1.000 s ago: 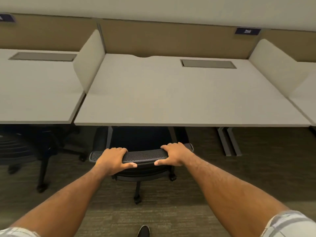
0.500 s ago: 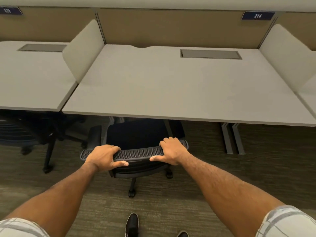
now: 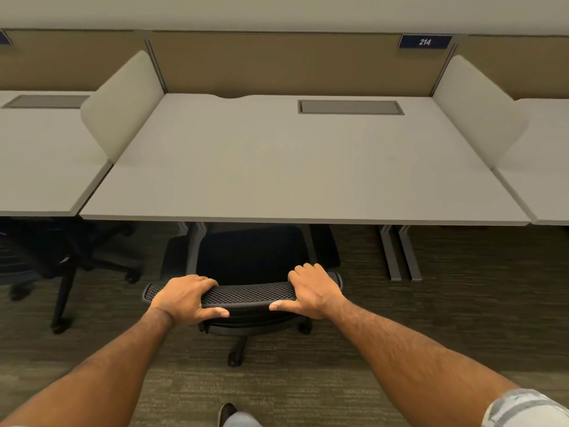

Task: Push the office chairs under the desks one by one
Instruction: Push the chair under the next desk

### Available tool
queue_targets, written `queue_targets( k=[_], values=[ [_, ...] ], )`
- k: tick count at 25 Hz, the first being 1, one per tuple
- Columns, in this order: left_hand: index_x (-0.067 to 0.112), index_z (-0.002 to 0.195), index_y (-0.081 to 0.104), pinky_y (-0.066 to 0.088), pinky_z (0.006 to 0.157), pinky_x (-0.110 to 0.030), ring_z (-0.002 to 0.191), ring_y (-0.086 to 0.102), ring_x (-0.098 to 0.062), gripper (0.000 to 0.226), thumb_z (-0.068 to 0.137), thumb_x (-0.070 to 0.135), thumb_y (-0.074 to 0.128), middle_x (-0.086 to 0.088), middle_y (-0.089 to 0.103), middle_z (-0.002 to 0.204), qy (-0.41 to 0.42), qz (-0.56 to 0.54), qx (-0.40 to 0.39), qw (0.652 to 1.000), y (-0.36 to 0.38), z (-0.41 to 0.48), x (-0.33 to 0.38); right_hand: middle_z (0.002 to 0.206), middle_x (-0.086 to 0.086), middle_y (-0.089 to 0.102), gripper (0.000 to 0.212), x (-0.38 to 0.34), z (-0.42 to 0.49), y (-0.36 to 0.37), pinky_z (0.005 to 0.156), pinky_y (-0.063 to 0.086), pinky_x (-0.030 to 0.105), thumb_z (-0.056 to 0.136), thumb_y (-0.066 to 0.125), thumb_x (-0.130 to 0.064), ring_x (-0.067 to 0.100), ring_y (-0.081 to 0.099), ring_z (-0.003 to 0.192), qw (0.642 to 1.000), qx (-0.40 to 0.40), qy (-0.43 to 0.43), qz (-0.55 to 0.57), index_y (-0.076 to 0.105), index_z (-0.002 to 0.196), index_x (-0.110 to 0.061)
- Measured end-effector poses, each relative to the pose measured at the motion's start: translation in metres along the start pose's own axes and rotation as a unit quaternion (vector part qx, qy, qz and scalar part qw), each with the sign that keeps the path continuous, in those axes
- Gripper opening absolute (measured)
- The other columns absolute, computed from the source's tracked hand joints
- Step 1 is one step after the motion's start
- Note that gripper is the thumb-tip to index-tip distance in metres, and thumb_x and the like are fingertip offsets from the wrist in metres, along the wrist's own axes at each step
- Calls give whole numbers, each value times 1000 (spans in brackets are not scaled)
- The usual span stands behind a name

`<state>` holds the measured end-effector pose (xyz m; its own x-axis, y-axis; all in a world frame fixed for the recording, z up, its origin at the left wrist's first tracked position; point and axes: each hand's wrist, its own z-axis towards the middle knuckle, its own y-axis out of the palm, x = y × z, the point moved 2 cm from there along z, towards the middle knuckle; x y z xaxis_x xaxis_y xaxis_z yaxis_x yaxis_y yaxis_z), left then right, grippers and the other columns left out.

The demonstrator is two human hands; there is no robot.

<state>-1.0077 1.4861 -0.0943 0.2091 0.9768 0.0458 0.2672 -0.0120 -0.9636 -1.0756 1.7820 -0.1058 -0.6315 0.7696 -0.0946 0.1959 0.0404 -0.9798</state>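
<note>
Pale desk [image 3: 277, 174], centre, running from the near edge to the tan back panel [image 3: 277, 63]. Dark striped carpet [image 3: 446, 318] below and in front. Neighbouring desks to the left [image 3: 40, 155] and right [image 3: 545, 167], each set off by a rounded cream divider [image 3: 123, 106] [image 3: 474, 109] standing upright on the seam.

Black office chair [image 3: 249, 292], directly in front of the centre desk: seat partly beneath the front edge, mesh backrest and nearest castors out on the carpet. Second dark chair [image 3: 61, 257], tucked under the left desk. Paired grey desk legs [image 3: 400, 254], right of the chair.

Left hand [image 3: 184, 298], at the left end of the backrest's top rail: fingers curled over the far side, thumb along the near side, clamping the rail. Right hand [image 3: 314, 291], at the right end, in a mirrored grip, thumb pointing inward.

Grey cable hatch [image 3: 350, 107], closed, flush in the desktop near the back. Blue number plate [image 3: 425, 41], reading 214, on the panel's top edge. Dark shoe tip [image 3: 226, 412], at the bottom margin.
</note>
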Motion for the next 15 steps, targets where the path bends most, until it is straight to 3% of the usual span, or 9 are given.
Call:
queue_targets(
  k=[5,12,15],
  values=[
    [28,130,56,48,89,-29,108,57,-8,104,66,102,21,11,63,121,34,-19,8,999,-8,31,16,91,-4,55,90,28,-9,-2,79,47,38,74,24,-100,16,49,82,999,20,25,10,59,95,-20],
    [32,132,53,47,90,-26,109,55,-5,104,64,102,17,14,61,124,77,-42,5,996,-24,95,28,107,-8,59,97,76,-1,-20,84,43,33,74,31,-99,11,52,94,994,-39,70,75,60,125,-21],
    [33,132,54,48,87,-28,108,56,-6,105,63,103,16,15,62,123,79,-38,13,996,-30,119,34,116,-6,63,95,94,2,-20,106,39,45,77,32,-96,15,56,106,990,-51,111,71,56,136,-26]
  ],
)
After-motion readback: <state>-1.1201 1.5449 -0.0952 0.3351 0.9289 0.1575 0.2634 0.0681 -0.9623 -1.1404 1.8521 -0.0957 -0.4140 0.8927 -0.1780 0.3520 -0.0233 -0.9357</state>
